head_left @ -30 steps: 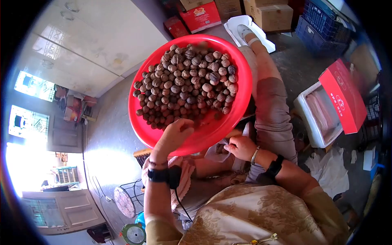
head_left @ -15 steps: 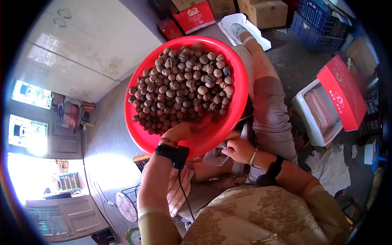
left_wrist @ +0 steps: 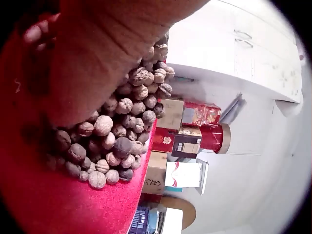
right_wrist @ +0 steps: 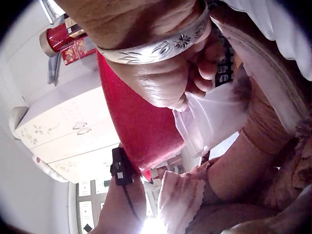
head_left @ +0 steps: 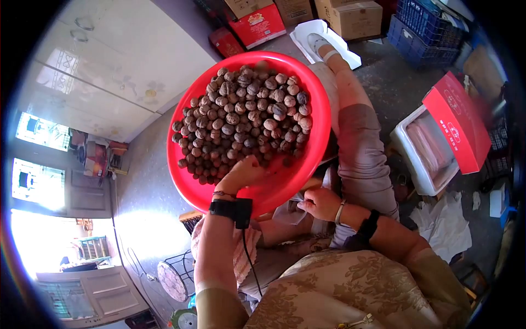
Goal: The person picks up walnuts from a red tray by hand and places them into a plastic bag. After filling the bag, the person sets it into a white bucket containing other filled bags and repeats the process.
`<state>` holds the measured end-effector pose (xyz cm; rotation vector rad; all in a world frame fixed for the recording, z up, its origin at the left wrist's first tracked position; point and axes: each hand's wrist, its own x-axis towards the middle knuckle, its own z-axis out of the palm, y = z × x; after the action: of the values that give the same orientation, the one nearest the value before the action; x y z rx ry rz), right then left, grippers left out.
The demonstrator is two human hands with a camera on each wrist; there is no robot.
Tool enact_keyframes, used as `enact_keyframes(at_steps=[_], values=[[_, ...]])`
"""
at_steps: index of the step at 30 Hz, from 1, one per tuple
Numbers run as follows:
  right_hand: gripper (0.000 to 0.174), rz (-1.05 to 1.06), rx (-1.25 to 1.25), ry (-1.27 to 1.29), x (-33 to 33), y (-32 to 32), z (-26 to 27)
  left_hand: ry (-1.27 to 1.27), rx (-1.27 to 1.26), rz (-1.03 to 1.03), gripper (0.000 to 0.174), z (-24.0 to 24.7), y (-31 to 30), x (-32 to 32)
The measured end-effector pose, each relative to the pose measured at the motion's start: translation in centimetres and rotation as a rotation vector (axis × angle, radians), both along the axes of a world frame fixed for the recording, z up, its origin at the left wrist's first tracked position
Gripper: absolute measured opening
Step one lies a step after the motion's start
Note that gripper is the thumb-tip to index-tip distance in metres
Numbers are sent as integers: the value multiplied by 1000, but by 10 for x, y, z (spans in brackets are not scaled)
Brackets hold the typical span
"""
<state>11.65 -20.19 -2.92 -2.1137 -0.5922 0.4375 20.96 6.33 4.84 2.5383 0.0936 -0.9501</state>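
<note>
Brown walnuts (head_left: 235,118) are heaped in a wide red plastic basin (head_left: 318,126). My left hand (head_left: 241,174) is in the basin at the near edge of the heap, back of the hand up. The left wrist view shows this hand (left_wrist: 107,58) close over the walnuts (left_wrist: 102,126); its fingers are hidden, and I cannot tell whether they hold a nut. Just outside the basin's near rim, my right hand (head_left: 322,204) pinches the mouth edge of a clear plastic bag (right_wrist: 214,117). The bag hangs open between the legs, below the basin.
A white foam box (head_left: 408,159) with a red lid (head_left: 457,126) stands at the right, near crumpled white plastic (head_left: 444,227). Cardboard boxes (head_left: 356,19) and blue crates (head_left: 424,41) are at the back. A white cabinet (head_left: 109,66) stands at the left, and a round stool (head_left: 172,281) below.
My left hand first reached down to the basin's near side, then moved slightly up toward the walnuts. My right hand keeps its pinch on the bag. The head view shifted a little.
</note>
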Motion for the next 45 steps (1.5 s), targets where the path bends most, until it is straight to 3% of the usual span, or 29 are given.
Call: enact_keyframes(at_steps=[2, 3, 5, 14, 21, 24, 26, 27, 28, 31, 32, 35, 38, 42, 45], values=[[38, 2, -9, -2, 0, 0, 1, -115, -43, 393, 28, 24, -14, 0], [38, 5, -17, -4, 0, 0, 1, -117, -43, 392, 28, 12, -6, 3], [39, 1, -8, -18, 0, 0, 2, -746, -40, 182, 32, -11, 9, 10], [37, -5, 24, -54, 0, 0, 1, -743, 364, -92, 35, 11, -7, 20], [37, -7, 24, -71, 1, -1, 5, -700, 520, -169, 39, 9, -8, 28], [37, -3, 32, -71, 0, -1, -2, -765, 382, -8, 39, 1, 2, 27], [37, -6, 21, -67, -1, -1, -1, -895, 64, 152, 39, 4, 10, 26], [38, -6, 10, -64, -1, -1, 0, -737, -125, 380, 37, 4, 13, 19], [38, -7, 10, -65, -1, -1, -1, -737, -126, 380, 37, 6, 17, 14], [39, 4, -7, -59, 0, -1, -2, -479, -765, 744, 36, 22, 22, -1], [39, 8, -8, -59, 0, -1, -1, -479, -766, 744, 36, 30, 20, -9], [38, 9, -6, -63, 0, 0, 0, -378, -1079, 886, 31, 49, 9, -36], [37, 6, 13, -59, 1, 0, 3, -412, -1096, 835, 31, 67, -12, -71], [36, -13, 45, -99, 0, 2, -4, -273, -1171, 747, 28, 69, -16, -115], [36, -36, 83, -69, -1, 2, -5, -247, -1371, 858, 26, 88, -48, -142]])
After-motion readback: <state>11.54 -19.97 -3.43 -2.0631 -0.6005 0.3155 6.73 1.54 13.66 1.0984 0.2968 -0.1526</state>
